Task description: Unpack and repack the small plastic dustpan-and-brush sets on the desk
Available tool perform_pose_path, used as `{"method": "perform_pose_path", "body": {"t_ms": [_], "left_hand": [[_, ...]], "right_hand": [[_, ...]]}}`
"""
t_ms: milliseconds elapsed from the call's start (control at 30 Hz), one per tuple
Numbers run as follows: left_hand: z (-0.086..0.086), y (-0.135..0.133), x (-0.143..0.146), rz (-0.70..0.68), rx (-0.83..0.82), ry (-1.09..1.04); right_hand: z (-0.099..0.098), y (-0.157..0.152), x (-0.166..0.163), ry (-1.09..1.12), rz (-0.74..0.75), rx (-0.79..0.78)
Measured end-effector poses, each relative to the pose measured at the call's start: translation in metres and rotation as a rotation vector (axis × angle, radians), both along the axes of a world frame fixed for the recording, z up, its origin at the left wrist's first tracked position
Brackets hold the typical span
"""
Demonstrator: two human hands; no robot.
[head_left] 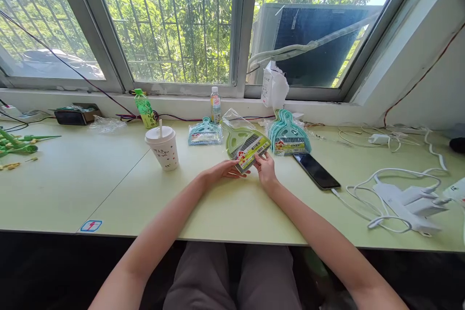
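Both my hands meet at the middle of the pale green table [236,208]. My left hand [222,171] and my right hand [266,168] pinch the near end of a green mini dustpan and brush set [244,144] with a printed card label, partly inside a clear plastic bag [232,118]. Just right of it lies a stack of teal dustpan sets [288,133]. A single bagged teal set [205,133] lies to the left.
A white lidded cup with a straw [164,147] stands left of my hands. A black phone [316,170] lies to the right, then white chargers and cables [407,201]. Two bottles [144,108] [215,104] stand by the window sill. Green plastic parts [14,144] lie far left.
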State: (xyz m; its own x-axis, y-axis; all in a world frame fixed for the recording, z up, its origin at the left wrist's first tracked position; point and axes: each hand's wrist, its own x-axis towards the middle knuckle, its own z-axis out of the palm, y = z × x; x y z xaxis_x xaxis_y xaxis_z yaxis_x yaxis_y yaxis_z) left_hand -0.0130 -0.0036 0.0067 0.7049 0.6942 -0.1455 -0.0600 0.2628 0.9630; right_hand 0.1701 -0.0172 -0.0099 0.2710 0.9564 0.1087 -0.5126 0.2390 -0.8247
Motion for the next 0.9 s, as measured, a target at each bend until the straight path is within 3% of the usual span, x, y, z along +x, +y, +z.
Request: {"method": "perform_pose_path", "body": {"t_ms": [67,100,333,500,633,800,900], "left_hand": [[0.002,-0.003,0.001,-0.113,-0.025,0.006],[0.003,-0.003,0.001,-0.098,-0.038,-0.008],[-0.002,0.013,-0.003,0.426,0.09,-0.362],[-0.007,0.019,-0.004,0.659,-0.059,-0.284],[-0.007,0.015,-0.001,0.656,-0.1,-0.261],[-0.003,0.004,0.005,0.503,-0.131,-0.273],[-0.001,0.0,0.009,0.499,-0.173,-0.257]], "right_hand": [[0.001,0.001,0.002,0.023,-0.008,0.002],[0.001,0.001,0.003,0.03,-0.004,0.002],[0.004,-0.002,-0.001,-0.013,0.068,-0.053],[0.004,-0.002,-0.003,-0.105,0.185,-0.086],[0.005,0.0,-0.001,-0.139,0.229,-0.076],[0.004,-0.001,-0.002,-0.073,0.123,-0.091],[0.003,-0.003,-0.003,-0.047,0.098,-0.085]]}}
